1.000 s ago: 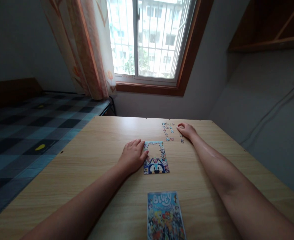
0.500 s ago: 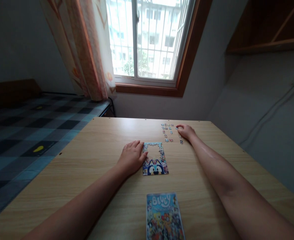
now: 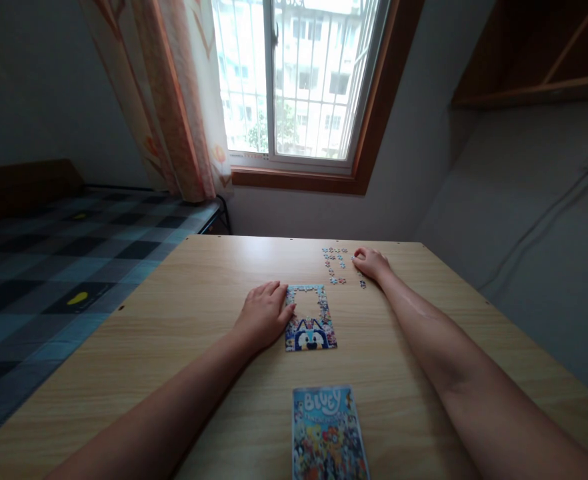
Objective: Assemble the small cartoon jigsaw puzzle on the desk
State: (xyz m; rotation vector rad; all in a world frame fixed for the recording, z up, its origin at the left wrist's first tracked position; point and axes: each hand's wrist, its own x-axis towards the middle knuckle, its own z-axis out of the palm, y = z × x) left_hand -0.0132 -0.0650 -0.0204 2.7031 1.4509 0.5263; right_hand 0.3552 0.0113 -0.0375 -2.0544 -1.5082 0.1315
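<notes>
Many pieces (image 3: 333, 281) beyond puzzle (image 3: 311, 339), likely light, stiff; pinch edges. Left hand (image 3: 265, 310) flat at puzzle's left edge. Right hand (image 3: 372, 263), beyond puzzle, narrow; can't tell if holding.

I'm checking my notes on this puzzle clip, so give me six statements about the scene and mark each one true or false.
1. The box lies nearer the camera than the puzzle. True.
2. The right hand rests on the box. False: it is beside the loose pieces.
3. The puzzle's middle is filled in. False: an opening there shows the table.
4. The left hand lies at the puzzle's left edge. True.
5. The curtain hangs right of the window. False: it hangs on the left.
6. The bed is left of the table. True.
</notes>
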